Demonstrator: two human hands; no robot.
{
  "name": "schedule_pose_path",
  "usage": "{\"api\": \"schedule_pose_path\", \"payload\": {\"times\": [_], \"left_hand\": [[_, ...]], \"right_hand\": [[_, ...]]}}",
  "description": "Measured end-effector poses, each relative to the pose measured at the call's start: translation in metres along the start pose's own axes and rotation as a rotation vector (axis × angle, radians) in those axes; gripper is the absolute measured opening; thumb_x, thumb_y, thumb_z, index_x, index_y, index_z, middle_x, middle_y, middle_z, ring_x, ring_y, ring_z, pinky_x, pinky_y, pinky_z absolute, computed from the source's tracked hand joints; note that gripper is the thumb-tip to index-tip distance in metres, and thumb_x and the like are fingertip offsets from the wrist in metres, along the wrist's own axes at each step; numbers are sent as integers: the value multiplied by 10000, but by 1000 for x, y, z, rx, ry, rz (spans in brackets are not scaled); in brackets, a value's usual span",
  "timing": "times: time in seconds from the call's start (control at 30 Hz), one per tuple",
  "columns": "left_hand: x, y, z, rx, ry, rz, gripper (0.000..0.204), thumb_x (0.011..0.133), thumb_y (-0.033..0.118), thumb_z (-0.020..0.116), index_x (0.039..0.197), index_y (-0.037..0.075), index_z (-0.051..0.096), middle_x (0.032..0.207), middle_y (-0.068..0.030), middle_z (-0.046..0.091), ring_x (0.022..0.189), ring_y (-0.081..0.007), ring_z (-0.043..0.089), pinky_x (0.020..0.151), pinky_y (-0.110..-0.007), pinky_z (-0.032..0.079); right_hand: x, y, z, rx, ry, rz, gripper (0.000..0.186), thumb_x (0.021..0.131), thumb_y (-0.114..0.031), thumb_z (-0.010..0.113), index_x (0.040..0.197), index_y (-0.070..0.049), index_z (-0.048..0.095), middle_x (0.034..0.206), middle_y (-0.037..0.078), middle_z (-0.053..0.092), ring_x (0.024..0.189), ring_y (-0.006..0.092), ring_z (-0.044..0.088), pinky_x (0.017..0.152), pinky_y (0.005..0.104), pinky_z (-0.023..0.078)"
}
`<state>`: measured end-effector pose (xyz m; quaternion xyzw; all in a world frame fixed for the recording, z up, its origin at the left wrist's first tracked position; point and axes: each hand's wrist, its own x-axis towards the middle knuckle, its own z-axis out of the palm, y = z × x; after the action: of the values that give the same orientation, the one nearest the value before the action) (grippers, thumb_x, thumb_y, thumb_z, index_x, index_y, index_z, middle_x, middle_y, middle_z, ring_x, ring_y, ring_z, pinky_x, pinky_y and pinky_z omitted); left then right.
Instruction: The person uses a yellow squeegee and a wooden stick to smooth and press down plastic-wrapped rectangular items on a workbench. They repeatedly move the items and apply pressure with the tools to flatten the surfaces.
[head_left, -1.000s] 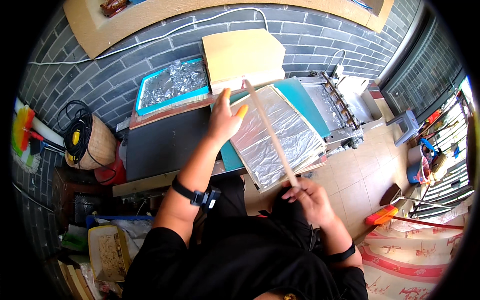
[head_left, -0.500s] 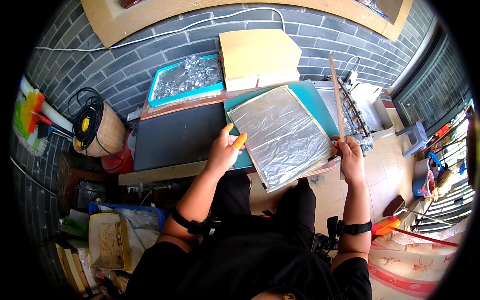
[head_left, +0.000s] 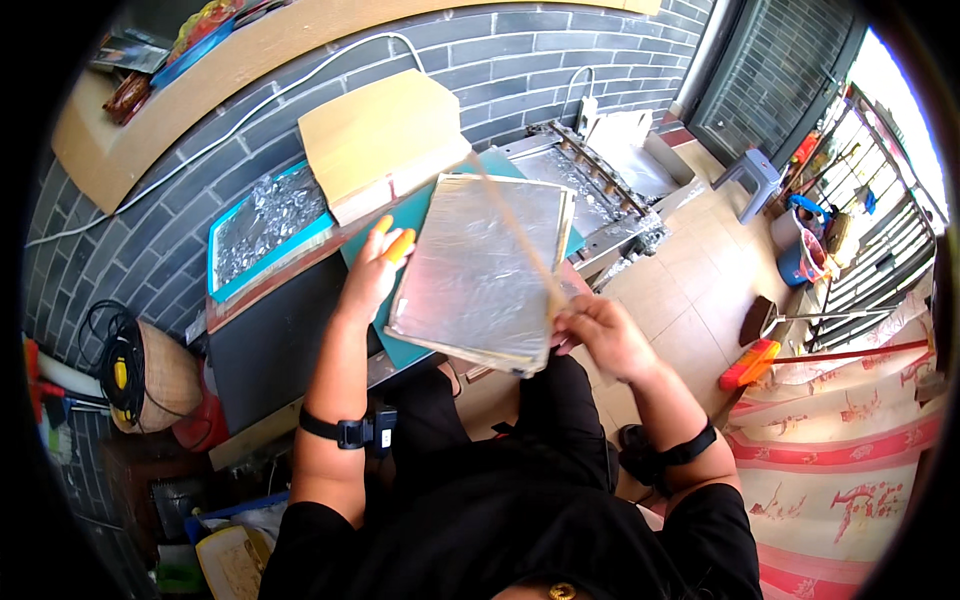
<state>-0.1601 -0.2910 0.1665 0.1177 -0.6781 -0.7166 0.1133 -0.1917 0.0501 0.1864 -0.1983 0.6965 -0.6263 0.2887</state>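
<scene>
A silver foil sheet [head_left: 485, 265] tops a thin stack with pale edges, lying over a teal board [head_left: 405, 350]. Beside the stack's left edge is my left hand [head_left: 370, 280], its orange-capped thumb and finger apart and nothing seen between them. My right hand [head_left: 605, 335], at the near right corner of the stack, grips the lower end of a long thin wooden stick [head_left: 515, 228]. The stick slants up and left across the foil, slightly blurred. Whether it touches the foil I cannot tell.
Behind the stack, a pile of yellowish paper [head_left: 380, 135] stands next to a blue tray [head_left: 245, 275] of crumpled foil scraps. A metal frame device [head_left: 590, 185] is at the far right. On the floor are a grey stool [head_left: 750, 180] and an orange broom [head_left: 750, 365].
The view has turned to the right. The wooden stick has swung from beside the stack to slanting over the foil, with my right hand still around its end. The stack has turned.
</scene>
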Motion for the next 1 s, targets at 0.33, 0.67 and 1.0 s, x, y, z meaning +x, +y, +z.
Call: {"api": "schedule_pose_path", "payload": {"times": [0.33, 0.67, 1.0], "left_hand": [[-79, -8, -14, 144, 598, 60, 670, 943, 172, 599, 1454, -46, 225, 1503, -309, 228, 1410, -362, 273, 1130, -379, 252], [-97, -19, -24, -214, 408, -14, 577, 1005, 206, 457, 1464, -25, 196, 1414, -237, 394, 1318, -347, 406, 1112, -458, 329], [-69, -25, -32, -295, 413, 38, 586, 1004, 248, 468, 1458, -26, 220, 1411, -241, 402, 1363, -377, 345, 1145, -448, 257]], "right_hand": [[21, 11, 73, -24, -396, -83, 196, 994, -72, 459, 1094, 30, 594, 1000, 83, 655, 941, 156, 632, 801, 292, 529], [-2, -14, 39, -220, -253, -8, 163, 952, -77, 531, 1036, 18, 633, 685, 0, 554, 617, 82, 537, 569, 239, 448], [-57, -11, -23, -220, -43, 46, 217, 911, 13, 505, 1090, 50, 622, 665, -20, 506, 588, 54, 453, 529, 222, 371]]}}
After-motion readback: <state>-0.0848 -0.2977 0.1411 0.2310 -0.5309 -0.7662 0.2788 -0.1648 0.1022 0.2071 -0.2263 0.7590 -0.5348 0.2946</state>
